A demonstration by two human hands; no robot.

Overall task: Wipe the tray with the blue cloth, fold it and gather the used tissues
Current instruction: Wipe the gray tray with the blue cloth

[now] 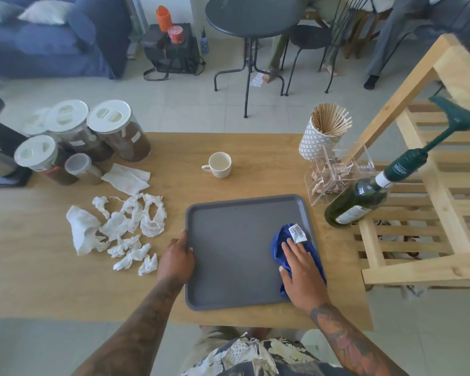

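Two hands work a grey tray (228, 256) on a wooden table (174, 147). Spread flat with fingers nearly straight, the right hand (300, 270) presses down on a bunched blue cloth (282, 240) at the tray's right side, a white label showing just past the fingertips. At the opposite rim, the left hand (177, 257) grips the tray's left edge, thumb hooked over the lip and fingers curled beneath. Just left of the tray lie the crumpled used tissues (122, 229), scattered in a loose cluster, with a flatter white napkin (126, 177) beyond them. Behind the tray stands a white cup (219, 164). A green bottle (358, 202) sits to the right, and lidded jars (92, 134) crowd the table's far left.
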